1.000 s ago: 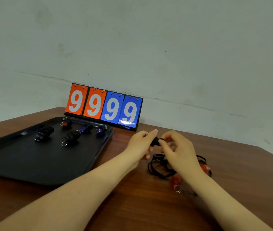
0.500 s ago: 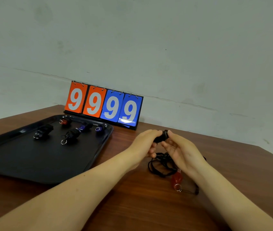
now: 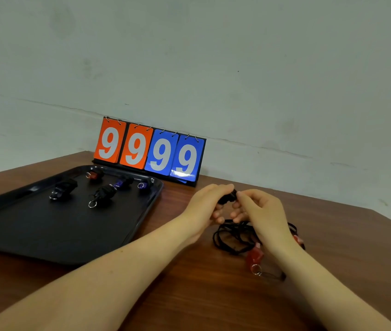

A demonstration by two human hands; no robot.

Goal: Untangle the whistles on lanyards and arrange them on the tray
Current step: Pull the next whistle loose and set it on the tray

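A black whistle (image 3: 228,198) is pinched between my left hand (image 3: 207,206) and my right hand (image 3: 260,212), held just above the table. Beneath my hands lies a tangle of black lanyard cord (image 3: 231,237). A red whistle (image 3: 254,257) with a metal ring rests at the tangle's near side, and another red whistle (image 3: 298,240) peeks out behind my right wrist. The black tray (image 3: 46,240) on the left holds several whistles: a black one (image 3: 64,188), a black one with a ring (image 3: 103,194), a red one (image 3: 94,174) and two purple ones (image 3: 122,181).
A flip scoreboard (image 3: 150,151) reading 9999 stands at the back against the wall, just behind the tray's far right corner. The brown wooden table (image 3: 189,295) ends at an edge on the far right.
My hands have shifted slightly to the right and turned the black whistle between the fingertips. The cord tangle and the tray's whistles have stayed in place.
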